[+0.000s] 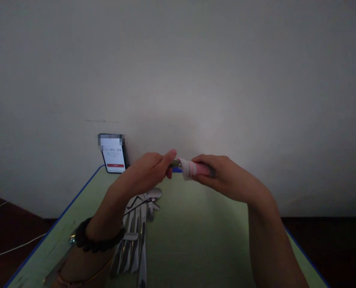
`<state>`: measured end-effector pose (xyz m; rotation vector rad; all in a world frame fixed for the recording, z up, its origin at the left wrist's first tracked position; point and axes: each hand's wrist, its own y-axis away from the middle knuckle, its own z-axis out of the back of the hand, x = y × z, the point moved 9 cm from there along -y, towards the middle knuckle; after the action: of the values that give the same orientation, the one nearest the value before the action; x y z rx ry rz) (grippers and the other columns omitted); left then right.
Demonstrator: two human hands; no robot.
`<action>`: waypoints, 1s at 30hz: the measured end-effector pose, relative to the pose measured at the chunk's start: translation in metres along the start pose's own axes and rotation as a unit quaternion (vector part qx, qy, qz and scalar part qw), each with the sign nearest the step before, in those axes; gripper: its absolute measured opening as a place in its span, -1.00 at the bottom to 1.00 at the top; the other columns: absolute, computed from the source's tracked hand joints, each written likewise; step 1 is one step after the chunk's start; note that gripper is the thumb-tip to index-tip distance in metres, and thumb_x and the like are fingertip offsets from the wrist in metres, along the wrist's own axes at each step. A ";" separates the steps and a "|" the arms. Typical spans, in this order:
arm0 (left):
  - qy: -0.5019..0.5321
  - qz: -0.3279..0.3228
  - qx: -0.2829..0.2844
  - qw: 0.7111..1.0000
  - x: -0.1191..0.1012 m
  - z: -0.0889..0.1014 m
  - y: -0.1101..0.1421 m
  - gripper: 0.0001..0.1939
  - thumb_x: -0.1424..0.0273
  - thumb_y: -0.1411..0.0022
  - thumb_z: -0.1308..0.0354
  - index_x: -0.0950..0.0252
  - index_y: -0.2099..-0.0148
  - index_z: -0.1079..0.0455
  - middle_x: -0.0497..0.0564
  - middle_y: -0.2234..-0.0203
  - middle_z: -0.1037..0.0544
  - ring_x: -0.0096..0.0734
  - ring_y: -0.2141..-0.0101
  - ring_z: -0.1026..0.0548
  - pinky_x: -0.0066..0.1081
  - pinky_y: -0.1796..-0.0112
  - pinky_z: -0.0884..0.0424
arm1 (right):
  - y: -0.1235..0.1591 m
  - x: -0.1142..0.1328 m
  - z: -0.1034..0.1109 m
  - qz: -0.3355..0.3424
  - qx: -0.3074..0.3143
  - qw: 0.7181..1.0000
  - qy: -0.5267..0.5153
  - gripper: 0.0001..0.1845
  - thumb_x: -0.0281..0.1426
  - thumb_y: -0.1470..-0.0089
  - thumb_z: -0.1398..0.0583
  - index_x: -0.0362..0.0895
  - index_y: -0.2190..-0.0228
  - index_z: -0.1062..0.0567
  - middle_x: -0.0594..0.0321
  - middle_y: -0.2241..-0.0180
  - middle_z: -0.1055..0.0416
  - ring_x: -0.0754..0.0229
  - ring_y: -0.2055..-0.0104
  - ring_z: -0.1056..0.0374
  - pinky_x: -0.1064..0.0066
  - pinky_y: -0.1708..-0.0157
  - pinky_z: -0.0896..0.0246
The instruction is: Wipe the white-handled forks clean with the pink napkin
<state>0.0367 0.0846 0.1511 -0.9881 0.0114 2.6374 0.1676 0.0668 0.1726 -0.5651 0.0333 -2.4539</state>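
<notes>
Just above the table's far edge, my left hand (149,170) pinches the end of a thin metal utensil (174,163) between thumb and fingers. The utensil's other part runs into a pink and white cloth (190,169), so its kind cannot be made out. My right hand (228,174) is closed around the cloth, opposite the left. Below my left hand lies a pile of metal cutlery (132,236), with several long handles side by side and a spoon bowl (153,194) at the far end. My left forearm hides part of the pile.
A phone (114,156) showing a timer leans upright at the table's far left corner. The pale green table (196,240) has a blue edge and stands against a plain wall (226,80). White cables (15,248) run over the dark floor at left.
</notes>
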 end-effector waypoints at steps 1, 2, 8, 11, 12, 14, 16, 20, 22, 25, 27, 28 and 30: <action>-0.006 -0.007 0.005 1.000 -0.002 -0.002 0.000 -0.35 0.03 -0.30 0.33 0.28 0.61 -0.30 -0.07 0.74 -0.35 -0.48 0.67 -0.25 -0.45 0.55 -0.12 | 0.000 0.001 0.000 -0.001 0.002 1.000 0.001 -0.79 -0.36 -0.06 -0.14 -0.14 0.25 -0.48 0.21 0.37 -0.46 0.24 0.42 -0.27 0.45 0.44 -0.03; -0.014 -0.017 0.006 1.000 -0.004 -0.002 0.000 -0.36 0.04 -0.30 0.32 0.28 0.63 -0.28 -0.08 0.74 -0.33 -0.49 0.68 -0.23 -0.44 0.56 -0.10 | 0.000 0.002 0.000 -0.002 0.004 1.000 0.001 -0.79 -0.36 -0.06 -0.14 -0.14 0.26 -0.48 0.21 0.38 -0.46 0.24 0.43 -0.27 0.45 0.44 -0.02; -0.051 -0.094 -0.026 0.994 -0.024 0.006 0.002 -0.52 0.16 -0.29 0.23 0.27 0.61 -0.13 -0.14 0.71 -0.26 -0.52 0.63 -0.17 -0.45 0.56 -0.04 | 0.000 0.007 -0.005 -0.004 0.029 0.999 -0.042 -0.76 -0.27 -0.07 -0.12 -0.16 0.30 -0.49 0.26 0.47 -0.42 0.29 0.50 -0.20 0.46 0.52 0.04; -0.060 -0.111 -0.037 0.991 -0.031 0.009 0.004 -0.57 0.20 -0.27 0.20 0.27 0.61 -0.08 -0.15 0.71 -0.22 -0.52 0.62 -0.14 -0.44 0.55 -0.01 | 0.000 0.008 -0.008 -0.011 0.039 0.998 -0.057 -0.73 -0.23 -0.06 -0.12 -0.17 0.33 -0.49 0.28 0.53 -0.39 0.31 0.54 -0.16 0.47 0.56 0.09; -0.059 -0.114 -0.040 0.991 -0.032 0.010 0.005 -0.57 0.21 -0.27 0.20 0.27 0.61 -0.07 -0.15 0.71 -0.21 -0.53 0.62 -0.14 -0.44 0.55 0.00 | 0.000 0.009 -0.008 -0.011 0.040 0.997 -0.061 -0.72 -0.23 -0.07 -0.12 -0.17 0.33 -0.49 0.28 0.53 -0.39 0.32 0.54 -0.15 0.47 0.56 0.10; -0.056 -0.119 -0.044 0.990 -0.034 0.012 0.006 -0.58 0.23 -0.26 0.18 0.27 0.61 -0.07 -0.15 0.71 -0.20 -0.53 0.62 -0.14 -0.43 0.55 0.01 | 0.000 0.010 -0.008 -0.008 0.043 0.997 -0.067 -0.72 -0.23 -0.07 -0.12 -0.17 0.32 -0.49 0.29 0.53 -0.39 0.32 0.54 -0.14 0.47 0.56 0.10; -0.052 -0.121 -0.043 0.990 -0.035 0.012 0.007 -0.58 0.23 -0.26 0.18 0.28 0.60 -0.08 -0.16 0.71 -0.19 -0.54 0.62 -0.14 -0.44 0.55 0.02 | 0.000 0.010 -0.009 -0.008 0.046 0.996 -0.070 -0.73 -0.24 -0.08 -0.12 -0.17 0.32 -0.49 0.29 0.52 -0.38 0.33 0.54 -0.13 0.47 0.56 0.10; -0.056 -0.119 -0.041 0.990 -0.034 0.012 0.008 -0.55 0.16 -0.27 0.16 0.29 0.60 -0.13 -0.16 0.72 -0.18 -0.56 0.63 -0.14 -0.46 0.56 0.02 | 0.000 0.011 -0.009 -0.004 0.048 0.996 -0.078 -0.71 -0.20 -0.09 -0.11 -0.18 0.34 -0.47 0.30 0.52 -0.37 0.33 0.53 -0.15 0.47 0.55 0.09; -0.056 -0.120 -0.045 0.990 -0.035 0.013 0.009 -0.53 0.12 -0.26 0.12 0.29 0.60 -0.16 -0.17 0.72 -0.18 -0.57 0.63 -0.13 -0.47 0.57 0.01 | -0.001 0.013 -0.008 0.005 0.043 0.996 -0.084 -0.68 -0.17 -0.11 -0.10 -0.17 0.35 -0.46 0.30 0.51 -0.36 0.32 0.52 -0.16 0.47 0.54 0.07; -0.053 -0.125 -0.053 0.989 -0.036 0.015 0.010 -0.53 0.10 -0.24 0.08 0.30 0.60 -0.17 -0.17 0.73 -0.18 -0.58 0.63 -0.12 -0.49 0.57 0.00 | -0.002 0.015 -0.007 0.017 0.035 0.995 -0.092 -0.65 -0.14 -0.12 -0.08 -0.17 0.35 -0.45 0.30 0.50 -0.36 0.33 0.50 -0.17 0.47 0.51 0.05; -0.055 -0.130 -0.063 0.988 -0.038 0.016 0.010 -0.54 0.12 -0.24 0.08 0.30 0.60 -0.18 -0.18 0.74 -0.17 -0.59 0.64 -0.11 -0.50 0.58 0.00 | -0.002 0.016 -0.007 0.020 0.036 0.994 -0.098 -0.64 -0.13 -0.12 -0.07 -0.18 0.37 -0.44 0.30 0.50 -0.35 0.33 0.50 -0.17 0.47 0.51 0.04; -0.056 -0.133 -0.068 0.987 -0.038 0.017 0.010 -0.54 0.13 -0.24 0.07 0.31 0.60 -0.19 -0.18 0.74 -0.16 -0.59 0.64 -0.11 -0.50 0.58 0.01 | -0.003 0.015 -0.007 0.020 0.038 0.994 -0.101 -0.63 -0.12 -0.13 -0.06 -0.17 0.37 -0.44 0.30 0.50 -0.35 0.32 0.50 -0.16 0.47 0.51 0.04; -0.056 -0.139 -0.077 0.986 -0.039 0.019 0.011 -0.56 0.16 -0.24 0.07 0.31 0.60 -0.20 -0.18 0.74 -0.15 -0.60 0.65 -0.11 -0.50 0.58 0.01 | -0.003 0.014 -0.007 0.018 0.043 0.994 -0.104 -0.64 -0.13 -0.12 -0.07 -0.17 0.36 -0.44 0.30 0.50 -0.35 0.32 0.49 -0.16 0.47 0.51 0.03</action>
<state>0.0486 0.0651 0.1892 -0.8199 -0.3370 2.4585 0.1534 0.0603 0.1716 -0.7717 -0.1439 -2.3380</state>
